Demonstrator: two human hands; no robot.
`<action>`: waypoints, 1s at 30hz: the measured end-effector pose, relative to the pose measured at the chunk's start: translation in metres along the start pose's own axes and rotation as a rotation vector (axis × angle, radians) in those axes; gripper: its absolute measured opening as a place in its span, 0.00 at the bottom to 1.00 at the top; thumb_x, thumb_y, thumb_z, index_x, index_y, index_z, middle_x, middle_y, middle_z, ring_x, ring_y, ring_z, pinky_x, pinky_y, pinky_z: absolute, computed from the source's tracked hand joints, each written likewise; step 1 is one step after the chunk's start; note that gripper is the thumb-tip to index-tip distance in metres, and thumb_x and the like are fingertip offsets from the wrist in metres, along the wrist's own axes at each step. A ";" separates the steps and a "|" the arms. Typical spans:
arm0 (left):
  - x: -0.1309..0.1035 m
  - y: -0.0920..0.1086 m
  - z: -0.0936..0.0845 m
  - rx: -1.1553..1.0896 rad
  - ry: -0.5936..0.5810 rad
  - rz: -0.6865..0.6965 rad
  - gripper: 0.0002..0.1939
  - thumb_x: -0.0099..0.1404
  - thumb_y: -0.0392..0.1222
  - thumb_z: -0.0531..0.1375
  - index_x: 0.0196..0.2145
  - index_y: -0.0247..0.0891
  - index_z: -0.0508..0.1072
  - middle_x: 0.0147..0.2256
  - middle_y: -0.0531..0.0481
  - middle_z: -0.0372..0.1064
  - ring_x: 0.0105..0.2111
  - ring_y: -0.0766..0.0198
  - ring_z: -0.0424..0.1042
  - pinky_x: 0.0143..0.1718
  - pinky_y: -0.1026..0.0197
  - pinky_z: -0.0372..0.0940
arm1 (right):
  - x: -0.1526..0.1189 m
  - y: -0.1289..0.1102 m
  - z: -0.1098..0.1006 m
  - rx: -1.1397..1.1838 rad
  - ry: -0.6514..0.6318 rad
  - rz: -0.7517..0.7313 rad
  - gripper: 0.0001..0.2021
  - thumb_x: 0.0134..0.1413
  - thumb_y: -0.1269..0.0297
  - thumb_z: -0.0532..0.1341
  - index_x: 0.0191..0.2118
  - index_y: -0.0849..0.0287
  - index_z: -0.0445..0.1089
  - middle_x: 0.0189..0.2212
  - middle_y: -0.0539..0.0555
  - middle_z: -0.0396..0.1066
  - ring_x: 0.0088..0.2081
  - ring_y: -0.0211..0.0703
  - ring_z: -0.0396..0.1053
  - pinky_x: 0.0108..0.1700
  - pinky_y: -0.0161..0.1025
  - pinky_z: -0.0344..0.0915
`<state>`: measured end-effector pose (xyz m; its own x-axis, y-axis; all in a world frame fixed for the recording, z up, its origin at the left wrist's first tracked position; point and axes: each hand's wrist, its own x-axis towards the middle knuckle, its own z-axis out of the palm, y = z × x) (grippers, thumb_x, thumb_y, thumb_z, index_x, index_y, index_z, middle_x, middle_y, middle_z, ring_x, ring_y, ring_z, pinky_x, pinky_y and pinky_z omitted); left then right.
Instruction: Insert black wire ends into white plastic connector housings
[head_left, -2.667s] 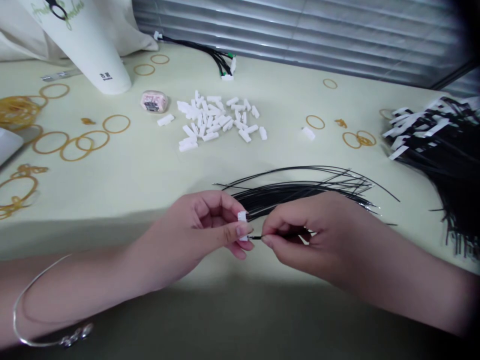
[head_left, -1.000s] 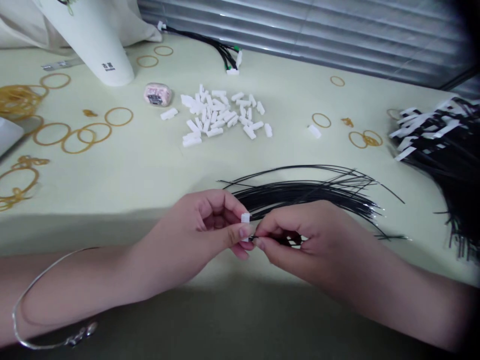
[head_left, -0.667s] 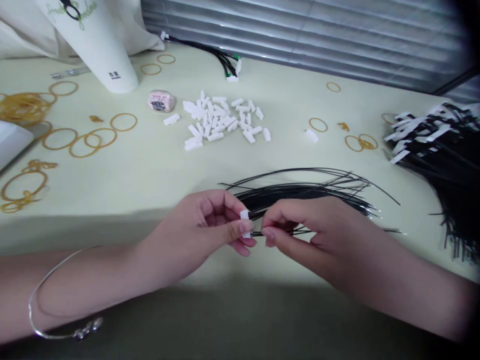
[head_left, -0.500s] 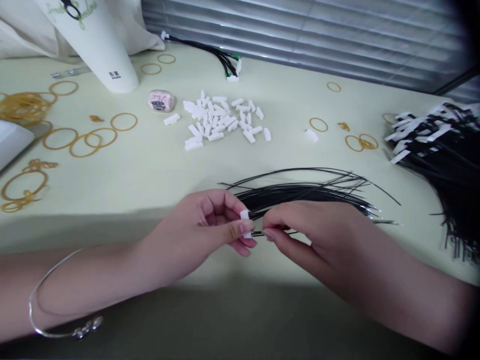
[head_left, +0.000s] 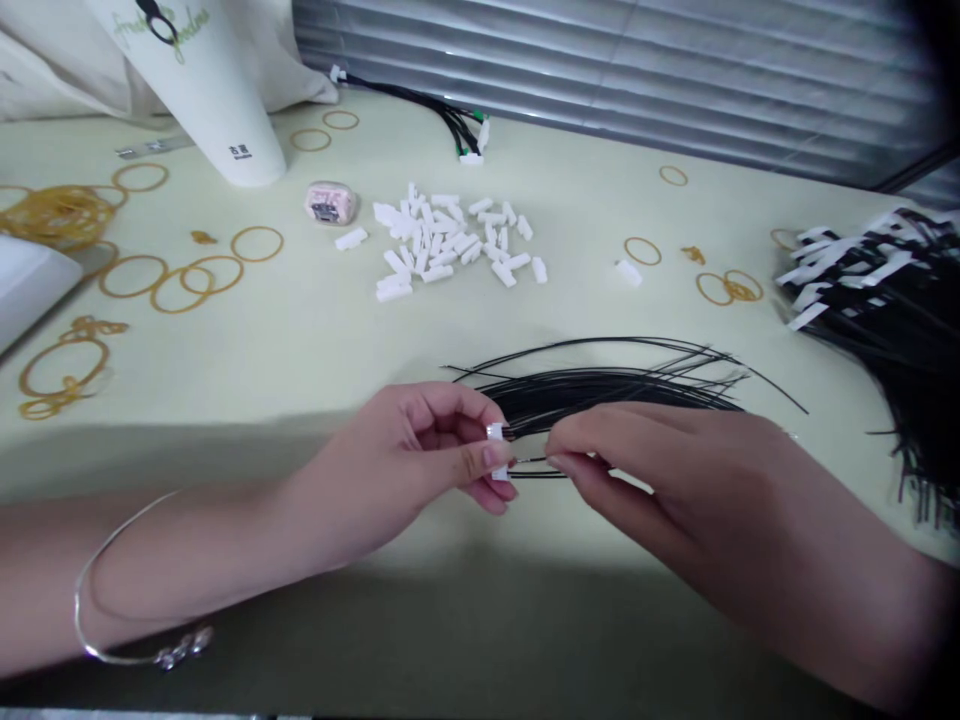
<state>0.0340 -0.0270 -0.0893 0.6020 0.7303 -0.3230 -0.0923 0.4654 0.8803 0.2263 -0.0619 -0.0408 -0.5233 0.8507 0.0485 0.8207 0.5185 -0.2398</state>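
Observation:
Between thumb and fingers, my left hand (head_left: 442, 445) pinches a small white connector housing (head_left: 498, 470). Thin black wires run out of the housing's right side, above and below my thumb. To its right, my right hand (head_left: 637, 460) is closed on a single black wire (head_left: 534, 459), whose bare tip points at the housing. Whether that tip touches the housing cannot be made out behind the thumb. Just behind both hands lies a loose bundle of black wires (head_left: 570, 390), partly covered by my right hand.
A pile of white connector housings (head_left: 442, 240) lies mid-table beside a pink case (head_left: 330, 203). Rubber bands (head_left: 135, 276) are scattered left and right. A white tumbler (head_left: 232, 110) stands back left. Finished-looking wire harnesses (head_left: 885, 300) are heaped at right; another harness (head_left: 427, 105) lies by the blinds.
My right hand has drawn slightly right, away from the housing, so the wire's tip now shows between the hands. My left hand still pinches the housing. The whole view has shifted a little.

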 end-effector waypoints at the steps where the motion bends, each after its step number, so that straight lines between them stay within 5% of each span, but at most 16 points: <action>1: 0.000 0.000 0.000 -0.003 -0.002 -0.001 0.05 0.58 0.34 0.62 0.30 0.32 0.68 0.23 0.54 0.72 0.25 0.71 0.74 0.29 0.73 0.68 | 0.000 0.000 -0.001 -0.001 -0.016 -0.001 0.06 0.54 0.71 0.55 0.31 0.58 0.68 0.27 0.48 0.69 0.25 0.36 0.66 0.22 0.36 0.53; 6: 0.003 0.001 0.000 -0.025 -0.004 -0.015 0.04 0.58 0.33 0.62 0.31 0.32 0.68 0.23 0.54 0.72 0.25 0.71 0.73 0.29 0.73 0.69 | 0.000 0.000 0.001 -0.026 -0.133 -0.038 0.12 0.59 0.72 0.49 0.31 0.58 0.68 0.24 0.50 0.67 0.23 0.36 0.63 0.27 0.36 0.56; 18: 0.003 -0.001 0.001 -0.049 -0.011 -0.029 0.05 0.57 0.33 0.62 0.31 0.32 0.68 0.22 0.54 0.72 0.24 0.71 0.74 0.28 0.72 0.69 | 0.002 -0.004 0.005 -0.067 -0.039 -0.182 0.15 0.55 0.76 0.50 0.31 0.61 0.73 0.22 0.52 0.70 0.23 0.40 0.66 0.25 0.38 0.57; 27: 0.001 0.001 0.002 -0.027 0.007 -0.033 0.06 0.55 0.33 0.64 0.29 0.31 0.68 0.22 0.55 0.71 0.23 0.72 0.73 0.26 0.74 0.68 | 0.011 -0.009 0.013 -0.014 -0.006 -0.069 0.08 0.48 0.77 0.58 0.29 0.61 0.73 0.22 0.49 0.71 0.22 0.40 0.66 0.24 0.38 0.56; 30: 0.001 0.000 0.003 -0.026 0.000 -0.014 0.06 0.55 0.34 0.64 0.29 0.32 0.68 0.23 0.55 0.71 0.24 0.72 0.73 0.27 0.73 0.69 | 0.012 -0.008 0.008 0.043 -0.105 -0.011 0.09 0.52 0.74 0.56 0.27 0.60 0.72 0.23 0.49 0.71 0.22 0.38 0.66 0.26 0.38 0.56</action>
<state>0.0366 -0.0280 -0.0889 0.6032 0.7238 -0.3351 -0.1047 0.4884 0.8663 0.2116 -0.0564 -0.0461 -0.5549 0.8304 -0.0503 0.8057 0.5214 -0.2810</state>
